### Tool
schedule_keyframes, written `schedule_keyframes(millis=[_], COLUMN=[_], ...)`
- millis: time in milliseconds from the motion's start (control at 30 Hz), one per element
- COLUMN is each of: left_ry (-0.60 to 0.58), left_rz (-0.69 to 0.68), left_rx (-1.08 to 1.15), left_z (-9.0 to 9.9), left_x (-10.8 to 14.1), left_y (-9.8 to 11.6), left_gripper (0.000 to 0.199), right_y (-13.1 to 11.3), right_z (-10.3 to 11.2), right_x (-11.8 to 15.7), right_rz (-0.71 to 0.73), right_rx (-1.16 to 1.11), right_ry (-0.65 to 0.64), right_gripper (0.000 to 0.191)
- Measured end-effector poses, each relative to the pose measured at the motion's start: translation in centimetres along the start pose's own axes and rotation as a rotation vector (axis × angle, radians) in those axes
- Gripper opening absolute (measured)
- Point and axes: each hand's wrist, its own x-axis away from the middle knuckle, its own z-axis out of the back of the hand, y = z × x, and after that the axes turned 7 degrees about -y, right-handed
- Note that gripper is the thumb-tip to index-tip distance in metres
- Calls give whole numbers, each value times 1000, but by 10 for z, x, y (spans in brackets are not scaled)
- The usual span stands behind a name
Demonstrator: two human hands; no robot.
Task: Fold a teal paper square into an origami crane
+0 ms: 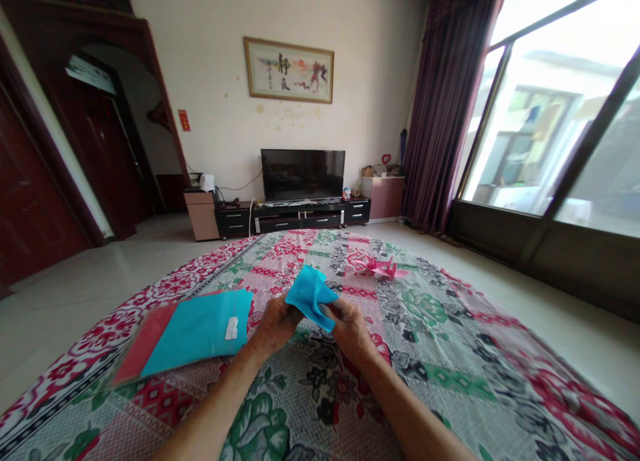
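A partly folded sheet of blue origami paper [311, 293] is held up above the patterned cloth, its layers puffed open and creased. My left hand [278, 321] grips its left edge, with the fingertips partly hidden behind the paper. On the other side, my right hand [349, 324] pinches the right edge between thumb and fingers. To the left lies a flat pack of blue paper [200, 328] with a white label, and red sheets [145, 341] show along its left side. Pink folded paper figures [387, 269] with pointed tips rest on the cloth beyond my right hand.
The floral tablecloth [430, 354] covers a rounded surface under my hands. Past its far edge are a low black TV cabinet [280, 220] and a television [303, 174]. A dark curtain [440, 114] and large windows stand at the right, wooden doors at the left.
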Motion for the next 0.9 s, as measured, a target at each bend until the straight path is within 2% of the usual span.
schedule_keyframes(millis=[100, 267, 400, 667, 900], left_ry=[-45, -37, -58, -21, -88], left_rz=[-13, 36, 19, 61, 95], left_rx=[2, 55, 100, 255, 269], left_z=[1, 1, 3, 2, 1], left_x=[0, 1, 0, -2, 1], left_y=[1, 6, 5, 7, 7], left_gripper=[19, 17, 20, 26, 30], right_y=[-1, -4, -3, 0, 2], right_z=[0, 1, 3, 4, 3], right_x=[1, 1, 2, 2, 1], right_rz=[4, -17, -21, 5, -6], right_rx=[-9, 10, 27, 49, 66], right_ry=[-19, -14, -12, -14, -15], right_gripper=[22, 21, 23, 22, 23])
